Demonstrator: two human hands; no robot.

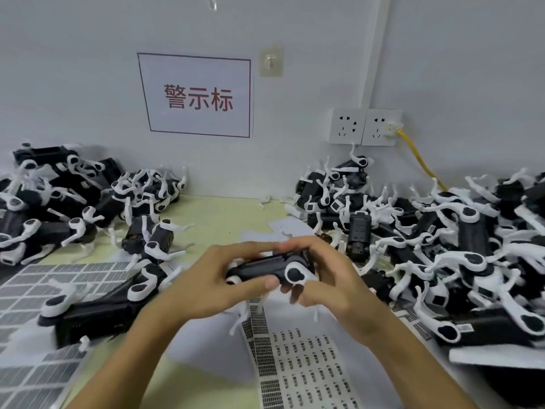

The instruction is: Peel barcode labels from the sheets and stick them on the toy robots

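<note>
A black toy robot (259, 268) with white legs is held in mid-air above the table, lying sideways. My left hand (206, 278) grips its left end, thumb across the front. My right hand (327, 278) grips its right end, fingers curled over the top by a white leg joint (295, 275). Below the hands lies a sheet of small barcode labels (303, 370). A larger label sheet (32, 293) lies at the lower left. Whether a label sits on a fingertip or on the held robot cannot be seen.
Heaps of black-and-white toy robots fill the left (67, 202) and right (442, 237) of the yellow-green table (224, 216). One robot (97, 311) lies on the left sheet. Wall sockets (364, 126) with a yellow cable (418, 160) sit at the back right.
</note>
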